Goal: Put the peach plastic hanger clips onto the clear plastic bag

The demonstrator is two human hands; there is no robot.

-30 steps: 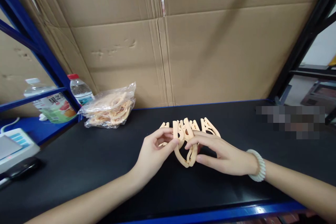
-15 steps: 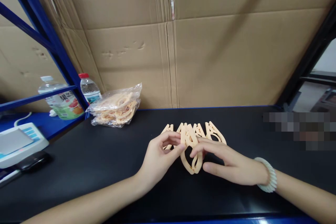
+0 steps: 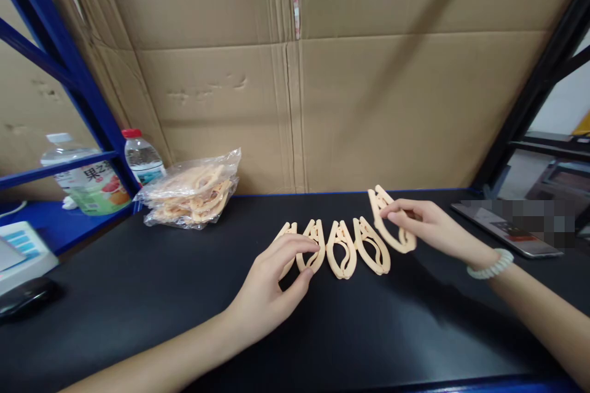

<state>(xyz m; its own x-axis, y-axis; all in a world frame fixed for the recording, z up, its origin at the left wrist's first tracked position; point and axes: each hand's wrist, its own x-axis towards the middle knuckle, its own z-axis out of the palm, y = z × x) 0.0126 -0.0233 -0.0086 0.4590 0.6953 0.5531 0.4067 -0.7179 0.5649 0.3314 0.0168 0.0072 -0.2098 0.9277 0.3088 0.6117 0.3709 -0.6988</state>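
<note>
A beige plastic folding hanger (image 3: 378, 221) is pinched between the thumb and fingers of my right hand (image 3: 431, 230), tilted, at the right end of a row of similar hangers. In that row, folded hangers lie side by side on the black table, among them one (image 3: 353, 256) in the middle and one (image 3: 383, 265) at the right. My left hand (image 3: 265, 285) is open over the row's left end, thumb and fingers apart. It partly covers the leftmost hanger (image 3: 294, 230), and its fingertips reach over the neighbouring hanger (image 3: 321, 236); whether they touch cannot be told.
Clear bags of beige hangers (image 3: 191, 196) lie at the back left, near a red-capped bottle (image 3: 142, 156) and a larger labelled bottle (image 3: 92, 181). A black mouse-like object (image 3: 30, 298) sits at the left. At the right is a phone (image 3: 502, 230). Cardboard (image 3: 391, 116) stands behind the table.
My right hand has carried the hanger from the middle to the right end of the row. My left hand has let go of that hanger and opened. The view has shifted slightly right.
</note>
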